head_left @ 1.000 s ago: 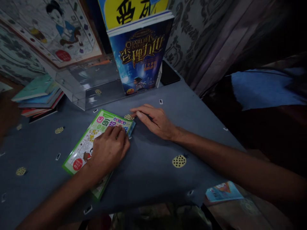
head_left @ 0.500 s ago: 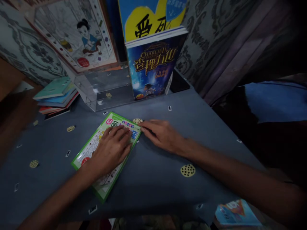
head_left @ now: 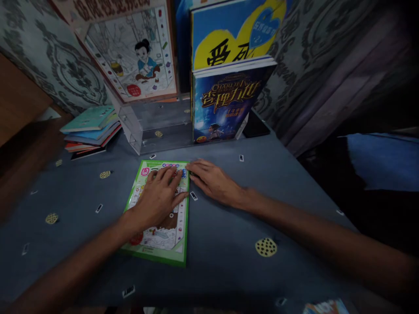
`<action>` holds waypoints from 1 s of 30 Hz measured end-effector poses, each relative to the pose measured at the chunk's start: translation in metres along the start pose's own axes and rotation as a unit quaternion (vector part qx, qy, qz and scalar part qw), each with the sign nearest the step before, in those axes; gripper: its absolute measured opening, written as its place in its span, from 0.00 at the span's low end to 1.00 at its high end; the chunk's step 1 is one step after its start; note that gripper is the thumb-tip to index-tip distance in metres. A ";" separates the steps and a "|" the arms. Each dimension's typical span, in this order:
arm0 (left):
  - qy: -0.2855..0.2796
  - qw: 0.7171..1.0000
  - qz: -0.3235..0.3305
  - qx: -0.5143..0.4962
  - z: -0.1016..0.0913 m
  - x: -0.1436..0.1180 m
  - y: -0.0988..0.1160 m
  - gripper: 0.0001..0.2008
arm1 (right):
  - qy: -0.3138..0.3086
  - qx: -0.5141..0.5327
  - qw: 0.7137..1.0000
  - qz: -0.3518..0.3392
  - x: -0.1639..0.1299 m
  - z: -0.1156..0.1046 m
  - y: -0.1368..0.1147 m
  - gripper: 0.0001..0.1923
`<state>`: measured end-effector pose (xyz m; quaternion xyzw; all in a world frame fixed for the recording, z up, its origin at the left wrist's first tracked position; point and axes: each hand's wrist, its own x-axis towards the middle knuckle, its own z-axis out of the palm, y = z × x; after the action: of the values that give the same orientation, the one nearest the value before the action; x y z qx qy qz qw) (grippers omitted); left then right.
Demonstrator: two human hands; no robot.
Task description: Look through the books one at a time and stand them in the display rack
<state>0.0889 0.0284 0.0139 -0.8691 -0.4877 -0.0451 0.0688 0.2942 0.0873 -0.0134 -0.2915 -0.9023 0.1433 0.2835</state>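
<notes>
A thin green-bordered activity book lies flat on the blue-grey tablecloth. My left hand rests palm down on the book's upper half, fingers spread. My right hand lies flat on the cloth at the book's top right corner, fingertips touching its edge. Neither hand grips anything.
A clear acrylic stand at the back holds a dark blue novel, a yellow-and-blue book and a colouring book. A stack of thin books lies at the back left. Patterned wall behind, table edge at right.
The green book has turned from slanted to nearly square with me under both hands. My view has shifted so the stand sits further right and lower.
</notes>
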 end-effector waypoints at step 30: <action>0.016 0.998 -0.012 -0.055 0.011 0.008 -0.003 0.25 | -0.039 -0.052 0.997 0.046 -0.002 0.001 -0.002 0.19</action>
<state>0.0905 0.0384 0.0040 -0.8647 -0.4940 -0.0869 0.0280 0.2943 0.0844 -0.0140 -0.3413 -0.9043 0.1207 0.2261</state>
